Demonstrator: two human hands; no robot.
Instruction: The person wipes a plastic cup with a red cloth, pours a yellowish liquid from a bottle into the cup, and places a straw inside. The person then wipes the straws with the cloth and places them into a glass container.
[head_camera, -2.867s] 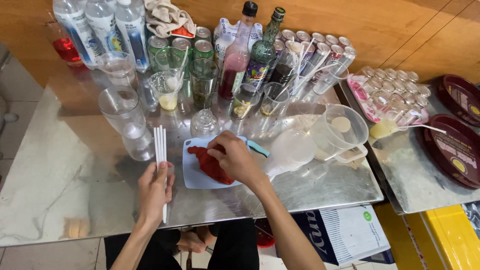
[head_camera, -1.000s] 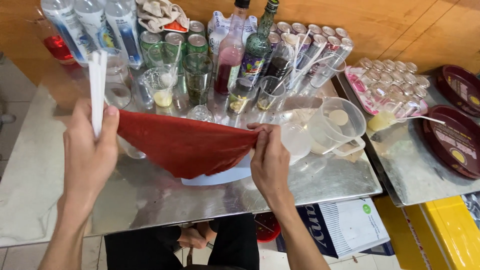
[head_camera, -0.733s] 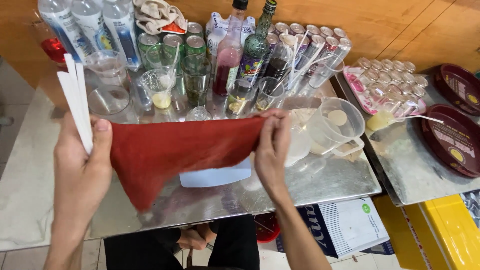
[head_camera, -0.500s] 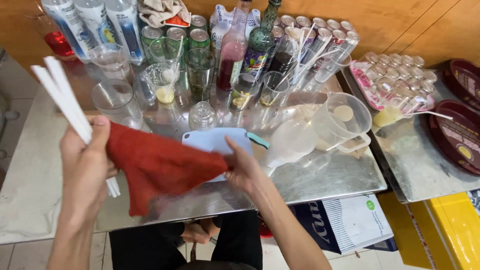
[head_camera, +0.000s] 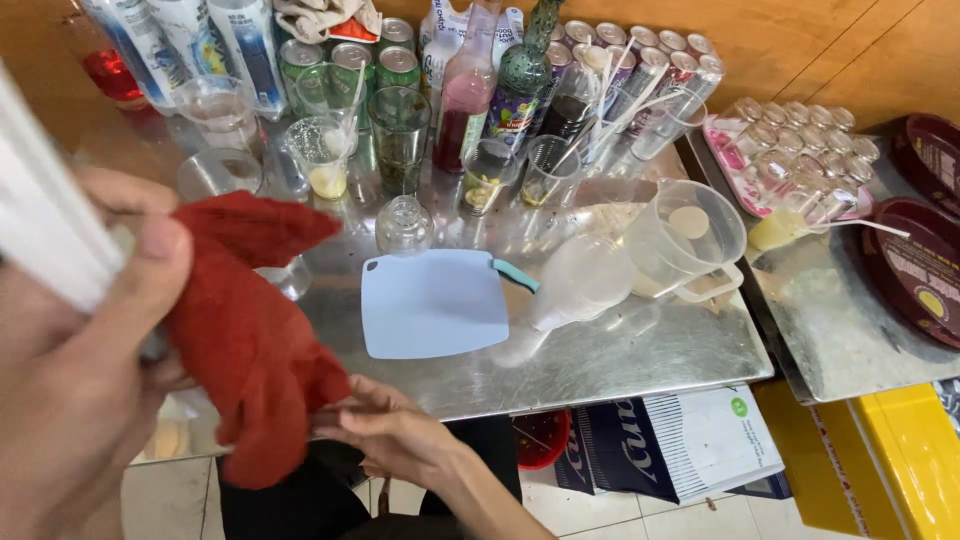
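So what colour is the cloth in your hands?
Red, a plain cloth, clearest in the head view.

Open steel table (head_camera: 620, 360) around the blue cutting board (head_camera: 435, 305); behind, seemingly unbroken glasses (head_camera: 400, 125) and bottles (head_camera: 465, 100)

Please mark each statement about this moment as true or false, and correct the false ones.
1. The left hand holds a red cloth together with white straws. True.
2. The red cloth lies spread on the light blue cutting board. False: the board is bare, and the cloth hangs from the left hand in front of the metal table.
3. The right hand is below the table edge, at the lower end of the cloth. True.
4. The clear plastic measuring jug stands on the cutting board. False: it stands on the table to the right of the board.
5. The green cans stand at the back of the table. True.
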